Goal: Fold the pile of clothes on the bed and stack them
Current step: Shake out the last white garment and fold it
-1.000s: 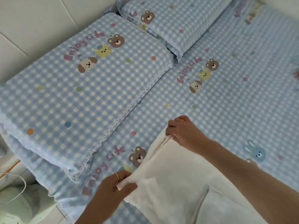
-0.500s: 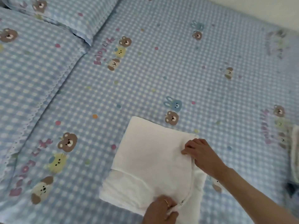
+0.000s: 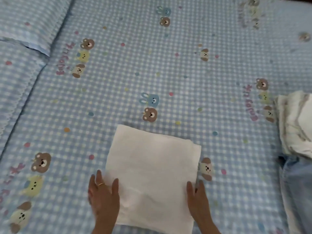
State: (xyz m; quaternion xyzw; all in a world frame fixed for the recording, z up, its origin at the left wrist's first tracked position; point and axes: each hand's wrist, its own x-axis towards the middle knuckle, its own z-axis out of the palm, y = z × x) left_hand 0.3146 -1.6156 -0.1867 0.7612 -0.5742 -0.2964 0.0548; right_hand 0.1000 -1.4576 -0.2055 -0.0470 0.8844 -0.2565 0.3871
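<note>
Nearest, the left hand (image 3: 103,198) and right hand (image 3: 199,200) lie flat with straight fingers on the side edges of the folded white garment (image 3: 152,168). It lies on the checked bed (image 3: 118,92). Farther right sit crumpled white clothes (image 3: 297,122) and jeans (image 3: 298,186).

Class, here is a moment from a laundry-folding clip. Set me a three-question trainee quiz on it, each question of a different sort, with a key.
1. True or false: the left hand grips a raised corner of the white folded garment.
2. Multiple choice: the unfolded clothes lie (A) at the right edge of the bed, (B) on the pillow, (C) under the white garment.
3. Fill in: the right hand lies at the garment's ____ side.

Key: 1 false, it lies flat with fingers straight; 2 A; 3 right.
</note>
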